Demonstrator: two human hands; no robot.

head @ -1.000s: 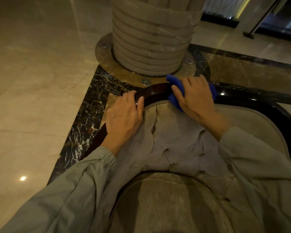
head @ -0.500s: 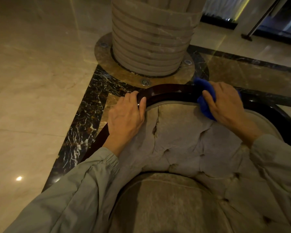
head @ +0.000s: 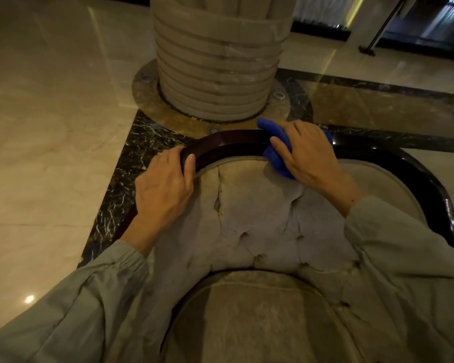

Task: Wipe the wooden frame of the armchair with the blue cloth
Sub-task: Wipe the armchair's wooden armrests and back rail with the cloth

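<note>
Right hand [head: 309, 155] is clamped over the blue cloth [head: 273, 145], fingers curled round it and pressing it onto the top of the armchair's wooden frame [head: 228, 145], at the far middle of the curved back rail; cloth bunches out on both sides of the hand and laps down onto the upholstery [head: 260, 205]. Left hand [head: 165, 184] is closed on the rail just left of the cloth, thumb on the inner edge, fingers wrapped over the outer side, probably bracing the chair so it doesn't shift under the wiping pressure. The dark glossy rail runs on round to the right [head: 430, 189], well apart from the cloth. A stone column [head: 218, 61] stands on the marble floor [head: 50, 127] just beyond the chair. Versus half a second ago: cloth and right hand have slid back left along the rail toward the left hand, roughly where they were a second ago, so it reads as a back-and-forth stroke. Left hand has not moved.
</note>
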